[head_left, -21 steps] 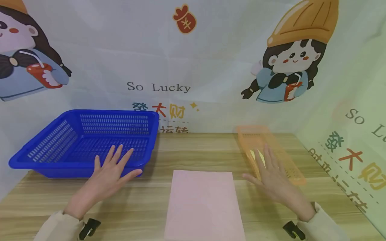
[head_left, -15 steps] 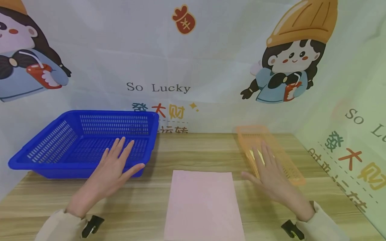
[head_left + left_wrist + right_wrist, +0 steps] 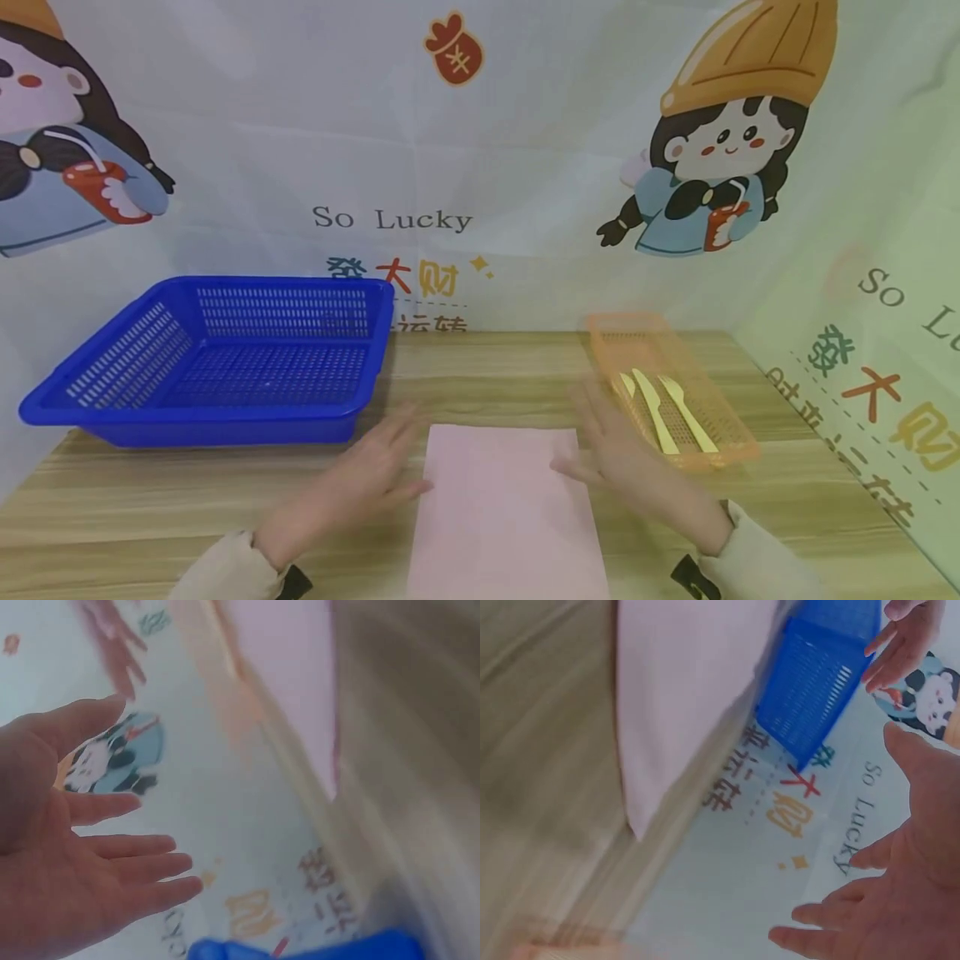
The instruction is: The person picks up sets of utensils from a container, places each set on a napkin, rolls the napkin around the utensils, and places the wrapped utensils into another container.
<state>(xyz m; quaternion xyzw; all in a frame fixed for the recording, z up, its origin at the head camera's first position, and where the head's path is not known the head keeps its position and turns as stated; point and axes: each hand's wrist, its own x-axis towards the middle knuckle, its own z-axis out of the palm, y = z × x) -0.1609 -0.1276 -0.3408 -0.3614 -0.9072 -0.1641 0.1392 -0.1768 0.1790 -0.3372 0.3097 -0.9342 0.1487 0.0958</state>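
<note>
A flat pink sheet (image 3: pixel 504 508) lies on the wooden table between both hands. My left hand (image 3: pixel 352 479), blurred by motion, is just left of the sheet with fingers extended; it holds nothing. On the other side, my right hand (image 3: pixel 626 458) hovers by the sheet's upper right edge, fingers also straight and nothing held. Beyond the right hand, an orange perforated basket (image 3: pixel 637 329) contains a yellow knife (image 3: pixel 657 410), a yellow fork (image 3: pixel 690 417) and another yellow piece (image 3: pixel 626 384) partly hidden. In the left wrist view the left palm (image 3: pixel 67 862) shows bare, fingers spread.
A large blue perforated basket (image 3: pixel 285 304) stands at the table's left, with nothing seen inside. A printed cloth (image 3: pixel 525 167) with cartoon figures hangs behind and along the sides. Wood-grain table (image 3: pixel 480 375) surface shows between the two baskets.
Both hands have moved inward toward the pink sheet, the left one away from the blue basket and the right one off the orange basket. The yellow cutlery is now uncovered.
</note>
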